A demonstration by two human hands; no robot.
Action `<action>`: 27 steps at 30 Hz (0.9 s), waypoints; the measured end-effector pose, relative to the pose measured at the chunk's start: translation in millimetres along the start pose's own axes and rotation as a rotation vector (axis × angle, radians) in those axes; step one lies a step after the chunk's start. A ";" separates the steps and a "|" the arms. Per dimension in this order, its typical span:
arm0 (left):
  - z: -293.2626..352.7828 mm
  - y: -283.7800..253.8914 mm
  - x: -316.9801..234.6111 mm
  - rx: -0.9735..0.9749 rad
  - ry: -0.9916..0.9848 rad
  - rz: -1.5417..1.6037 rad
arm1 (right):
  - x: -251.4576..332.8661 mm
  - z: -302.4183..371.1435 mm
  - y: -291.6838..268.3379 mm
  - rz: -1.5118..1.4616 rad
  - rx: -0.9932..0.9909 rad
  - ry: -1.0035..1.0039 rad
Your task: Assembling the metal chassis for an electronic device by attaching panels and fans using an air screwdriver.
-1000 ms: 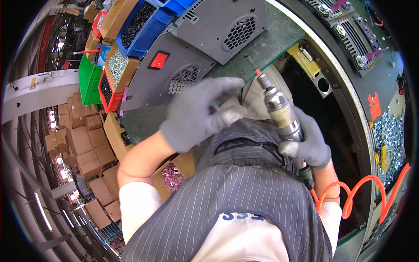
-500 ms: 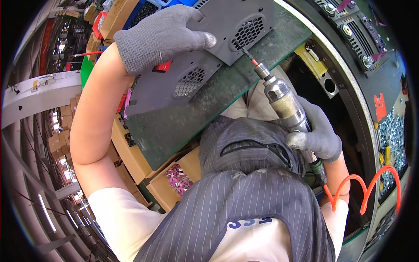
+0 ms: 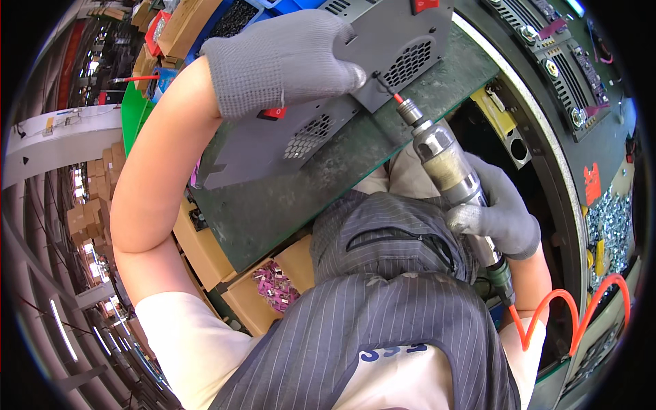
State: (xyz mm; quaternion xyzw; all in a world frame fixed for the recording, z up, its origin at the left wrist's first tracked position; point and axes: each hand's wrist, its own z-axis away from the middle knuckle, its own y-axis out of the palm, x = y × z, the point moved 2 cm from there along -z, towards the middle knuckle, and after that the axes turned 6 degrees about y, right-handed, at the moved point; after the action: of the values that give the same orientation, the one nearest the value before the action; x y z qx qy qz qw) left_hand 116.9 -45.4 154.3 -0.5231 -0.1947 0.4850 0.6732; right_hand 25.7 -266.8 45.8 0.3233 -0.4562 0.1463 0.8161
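My right hand [image 3: 502, 212], in a grey knitted glove, wraps round a silver air screwdriver [image 3: 447, 164] with a coiled orange hose [image 3: 560, 301]. The tool's thin bit points up and left, its tip by a small hole in a grey metal panel [image 3: 372, 51] that has a honeycomb vent and a red switch. My left hand [image 3: 294, 58], gloved alike, lies over that panel with its fingers curled and its thumb tip beside the bit's end. What the fingers hold is hidden. A second grey panel [image 3: 266, 147] with a similar vent and a red switch sits below my left hand.
Both panels stand on a dark green bench top [image 3: 266, 212]. Cardboard boxes [image 3: 205, 239] sit under its left edge, one with pink-purple parts [image 3: 275, 285]. Blue bins [image 3: 236, 24] of black pieces stand at the back left. More metal units [image 3: 547, 61] and scattered shiny screws [image 3: 608, 222] lie at right.
My left hand has moved right along the panel, bringing its thumb close to the bit's tip. The panels have shifted slightly right in view. My right hand keeps its hold on the screwdriver.
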 end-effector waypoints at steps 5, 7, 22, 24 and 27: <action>4.3 -14.6 0.5 0.078 -0.094 0.335 | 18.1 -2.0 5.5 0.042 -0.026 0.098; 14.7 -20.9 6.4 -0.040 -0.050 0.596 | 7.9 -0.1 3.5 0.075 -0.079 0.075; 191.7 166.3 204.5 -0.658 -0.775 -0.034 | -90.5 -13.3 -3.3 0.195 -0.056 0.205; 181.5 168.0 210.3 -0.632 -0.783 -0.148 | -90.7 -14.4 -0.3 0.193 -0.052 0.216; 169.5 166.2 223.3 -0.534 -0.818 -0.259 | -87.9 -13.9 6.4 0.207 -0.082 0.199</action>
State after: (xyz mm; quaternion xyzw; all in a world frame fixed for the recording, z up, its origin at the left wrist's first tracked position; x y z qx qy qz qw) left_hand 13.2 230.3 15.0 -0.4156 -0.6232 0.4960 0.4391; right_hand -16.2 -247.9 -30.7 0.2249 -0.4097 0.2423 0.8502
